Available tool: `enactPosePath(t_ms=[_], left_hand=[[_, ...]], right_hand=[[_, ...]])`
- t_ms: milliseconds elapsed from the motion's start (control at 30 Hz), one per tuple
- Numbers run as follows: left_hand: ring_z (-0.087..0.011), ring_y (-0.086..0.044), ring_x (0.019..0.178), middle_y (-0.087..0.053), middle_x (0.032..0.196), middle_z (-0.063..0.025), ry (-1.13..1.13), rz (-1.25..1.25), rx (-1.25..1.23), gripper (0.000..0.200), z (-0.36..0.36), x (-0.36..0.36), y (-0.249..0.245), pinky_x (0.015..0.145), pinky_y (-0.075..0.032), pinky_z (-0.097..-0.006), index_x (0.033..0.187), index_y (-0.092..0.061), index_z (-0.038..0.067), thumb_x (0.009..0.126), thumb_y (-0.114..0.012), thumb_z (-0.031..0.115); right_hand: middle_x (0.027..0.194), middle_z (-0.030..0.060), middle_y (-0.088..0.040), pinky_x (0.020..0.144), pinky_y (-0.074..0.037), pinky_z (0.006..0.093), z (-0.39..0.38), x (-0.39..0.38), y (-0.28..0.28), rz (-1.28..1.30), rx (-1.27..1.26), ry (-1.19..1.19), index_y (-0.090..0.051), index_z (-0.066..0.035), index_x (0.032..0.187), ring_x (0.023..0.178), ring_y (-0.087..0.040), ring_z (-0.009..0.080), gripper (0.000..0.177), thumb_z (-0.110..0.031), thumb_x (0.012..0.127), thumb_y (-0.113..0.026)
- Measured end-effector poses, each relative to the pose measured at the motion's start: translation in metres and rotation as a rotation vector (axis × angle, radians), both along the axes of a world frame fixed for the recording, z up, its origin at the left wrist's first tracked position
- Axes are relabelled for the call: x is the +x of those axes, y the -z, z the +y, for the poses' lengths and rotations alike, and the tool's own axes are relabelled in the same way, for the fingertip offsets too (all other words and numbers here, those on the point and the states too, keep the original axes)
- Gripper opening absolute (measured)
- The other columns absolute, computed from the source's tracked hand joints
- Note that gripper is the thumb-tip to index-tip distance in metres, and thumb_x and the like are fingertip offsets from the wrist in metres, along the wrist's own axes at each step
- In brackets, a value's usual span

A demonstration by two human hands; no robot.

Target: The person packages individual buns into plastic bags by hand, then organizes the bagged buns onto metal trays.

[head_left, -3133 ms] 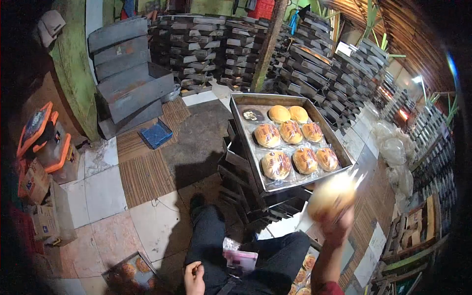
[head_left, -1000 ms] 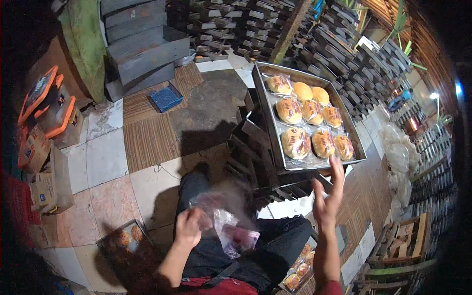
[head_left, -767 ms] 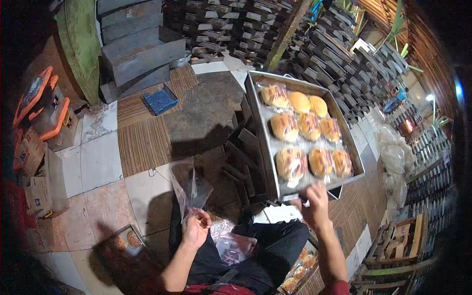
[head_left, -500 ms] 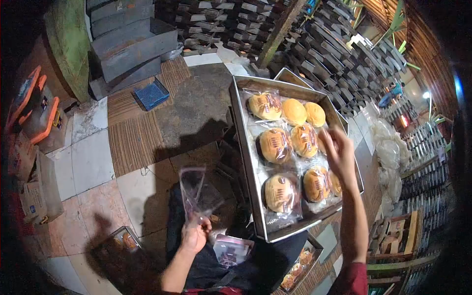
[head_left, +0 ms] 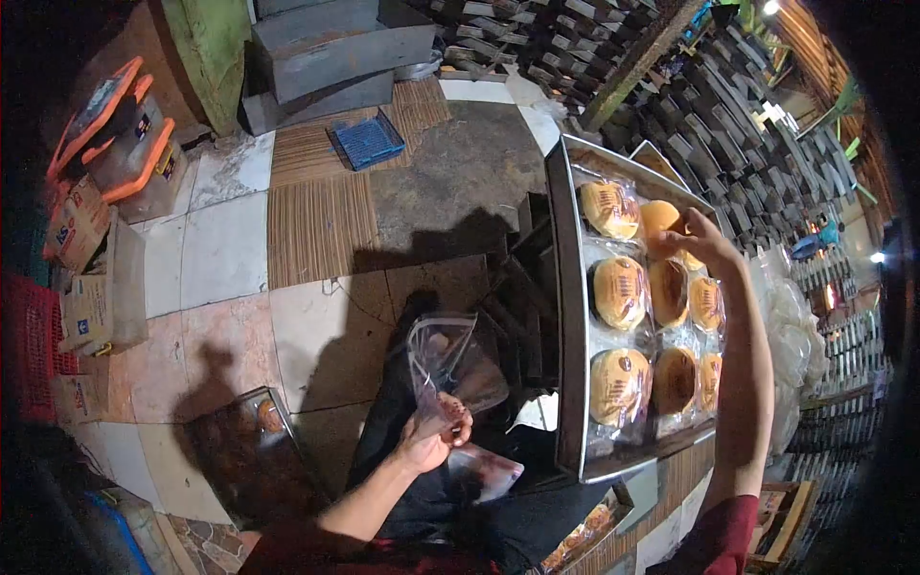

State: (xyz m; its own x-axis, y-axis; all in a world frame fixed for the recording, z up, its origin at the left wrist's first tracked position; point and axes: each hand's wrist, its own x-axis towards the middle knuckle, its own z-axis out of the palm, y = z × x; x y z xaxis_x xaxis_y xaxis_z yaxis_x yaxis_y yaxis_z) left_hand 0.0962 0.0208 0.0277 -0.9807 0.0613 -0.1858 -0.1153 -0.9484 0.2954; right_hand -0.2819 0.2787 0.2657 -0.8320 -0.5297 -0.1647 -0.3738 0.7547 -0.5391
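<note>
Over the tray [head_left: 570, 383], right hand [head_left: 702, 241] half-curls at a bun [head_left: 660, 217], grip unclear; left hand [head_left: 431, 443] pinches clear bag [head_left: 455, 362].

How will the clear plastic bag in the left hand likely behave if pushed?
The clear plastic bag is probably light and flexible, being thin, see-through film. It may be slightly springy, since it stands out beyond the left hand. Its shine suggests slipperiness.

overall dim; small white lamp [head_left: 877, 257] glares at far right. my dark shadow [head_left: 436, 244] falls across pale square floor tiles [head_left: 226, 244]. i note bright highlights on clear plastic wrappers [head_left: 608, 441] around round golden buns [head_left: 618, 292]. fisheye bends edges; corners black.
</note>
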Motion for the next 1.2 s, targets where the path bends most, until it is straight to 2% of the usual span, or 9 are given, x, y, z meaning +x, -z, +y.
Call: enactPosePath(t_ms=[233, 400, 500, 600, 733, 833, 933, 1100, 1200], left_hand=[[-0.0229, -0.060, 0.076, -0.062, 0.085, -0.0105, -0.002, -0.070, -0.013, 0.023, 0.009, 0.010, -0.002, 0.066, -0.048, -0.0315, 0.095, -0.056, 0.006, 0.090, -0.048, 0.027], [-0.0237, -0.061, 0.078, -0.061, 0.086, -0.0126, 0.221, -0.006, -0.008, 0.030, -0.001, 0.035, 0.013, 0.073, -0.051, -0.0345, 0.100, -0.053, -0.004, 0.093, -0.041, 0.023], [-0.0190, -0.061, 0.073, -0.062, 0.089, -0.0111, 0.226, 0.199, -0.706, 0.021, -0.011, 0.055, -0.006, 0.065, -0.050, -0.0292, 0.106, -0.052, -0.003, 0.090, -0.043, 0.007], [-0.0139, -0.061, 0.070, -0.064, 0.086, -0.0099, 0.296, 0.157, -1.024, 0.019, -0.006, 0.071, -0.009, 0.062, -0.049, -0.0260, 0.100, -0.057, -0.002, 0.087, -0.044, -0.004], [-0.0164, -0.063, 0.068, -0.064, 0.080, -0.0109, 0.425, 0.427, -1.358, 0.020, 0.004, 0.069, -0.035, 0.061, -0.050, -0.0281, 0.102, -0.057, -0.002, 0.084, -0.056, 0.007], [-0.0248, -0.061, 0.072, -0.062, 0.084, -0.0168, 0.831, 0.400, -1.441, 0.039, 0.014, 0.061, -0.071, 0.066, -0.048, -0.0313, 0.116, -0.050, 0.001, 0.083, -0.061, 0.017], [-0.0217, -0.059, 0.072, -0.060, 0.093, -0.0182, 0.182, 0.086, -1.706, 0.043, 0.007, 0.055, -0.058, 0.067, -0.048, -0.0303, 0.118, -0.044, -0.003, 0.083, -0.061, 0.016], [-0.0208, -0.046, 0.109, -0.038, 0.129, -0.0096, 0.099, -0.267, -0.472, 0.057, 0.018, 0.079, -0.082, 0.089, -0.044, -0.0354, 0.135, -0.022, 0.020, 0.089, -0.050, 0.039], [-0.0302, -0.054, 0.102, -0.051, 0.119, -0.0145, 0.366, -0.574, 0.053, 0.070, 0.016, 0.068, -0.047, 0.089, -0.044, -0.0460, 0.125, -0.041, 0.006, 0.082, -0.043, 0.061]], right_hand=[[0.082, 0.0025, -0.052, 0.068, -0.043, 0.0235, -0.018, 0.086, -0.010, 0.121, -0.864, 0.367, -0.047, -0.004, 0.092, 0.073, -0.052, 0.0102, 0.025, -0.014, 0.079, -0.065], [0.115, 0.0180, -0.051, 0.087, -0.046, 0.0379, 0.021, 0.273, -0.043, -0.002, -0.996, 0.346, -0.039, 0.005, 0.123, 0.103, -0.055, 0.0260, 0.071, -0.039, 0.073, -0.063], [0.112, 0.0176, -0.053, 0.083, -0.049, 0.0416, 0.053, 0.394, 0.027, -0.101, -1.233, 0.618, -0.039, 0.002, 0.124, 0.098, -0.057, 0.0287, 0.071, -0.045, 0.074, -0.059], [0.116, 0.0143, -0.051, 0.085, -0.047, 0.0421, 0.068, 0.468, 0.102, -0.420, -1.133, 1.068, -0.039, -0.001, 0.125, 0.104, -0.053, 0.0279, 0.074, -0.042, 0.069, -0.064], [0.112, 0.0142, -0.052, 0.089, -0.043, 0.0377, 0.015, 0.492, 0.138, -0.777, -1.313, 1.007, -0.040, 0.000, 0.121, 0.103, -0.052, 0.0256, 0.059, -0.029, 0.076, -0.065], [0.105, 0.0122, -0.052, 0.091, -0.038, 0.0303, -0.012, 0.495, 0.172, -0.528, -0.778, 0.810, -0.043, 0.000, 0.117, 0.101, -0.050, 0.0189, 0.053, -0.009, 0.073, -0.071], [0.105, 0.0113, -0.055, 0.081, -0.048, 0.0329, -0.042, 0.461, 0.129, -0.520, -1.356, 0.969, -0.044, 0.000, 0.116, 0.094, -0.056, 0.0186, 0.041, -0.010, 0.081, -0.062], [0.114, 0.0209, -0.051, 0.088, -0.044, 0.0405, -0.081, 0.454, 0.118, -0.194, -0.764, 0.367, -0.039, 0.003, 0.122, 0.104, -0.053, 0.0307, 0.048, -0.013, 0.082, -0.060], [0.122, 0.0255, -0.044, 0.098, -0.031, 0.0489, -0.122, 0.466, 0.115, 0.124, -0.304, -0.023, -0.040, 0.003, 0.124, 0.118, -0.039, 0.0415, 0.057, -0.024, 0.080, -0.063]])
